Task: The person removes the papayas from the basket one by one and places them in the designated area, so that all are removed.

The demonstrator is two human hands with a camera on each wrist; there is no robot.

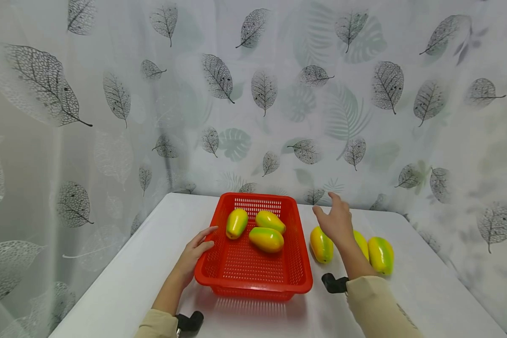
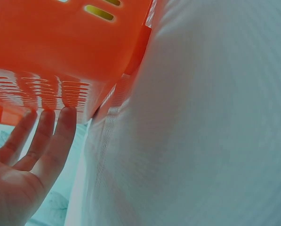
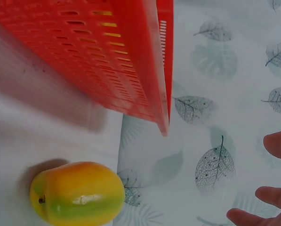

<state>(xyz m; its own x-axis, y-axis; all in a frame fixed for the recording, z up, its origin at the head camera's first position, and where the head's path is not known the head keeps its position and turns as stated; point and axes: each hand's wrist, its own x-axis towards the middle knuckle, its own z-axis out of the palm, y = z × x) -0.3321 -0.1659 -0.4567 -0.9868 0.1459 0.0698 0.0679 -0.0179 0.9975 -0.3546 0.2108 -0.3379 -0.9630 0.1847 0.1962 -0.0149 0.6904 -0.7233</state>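
A red plastic basket with slotted walls holds three yellow-green fruits that look like mangoes, one mango lying apart at its left. My left hand is at the basket's left side, fingers extended. In the left wrist view its fingertips meet the slotted wall. My right hand is raised right of the basket, fingers spread and nothing in them. Around its forearm lie three more fruits: a mango on the left, another mango partly hidden by the arm, and a mango farther right.
The basket stands on a white table. A leaf-printed curtain hangs close behind the table's back edge and along its sides. Black wrist mounts show at the left cuff and the right cuff.
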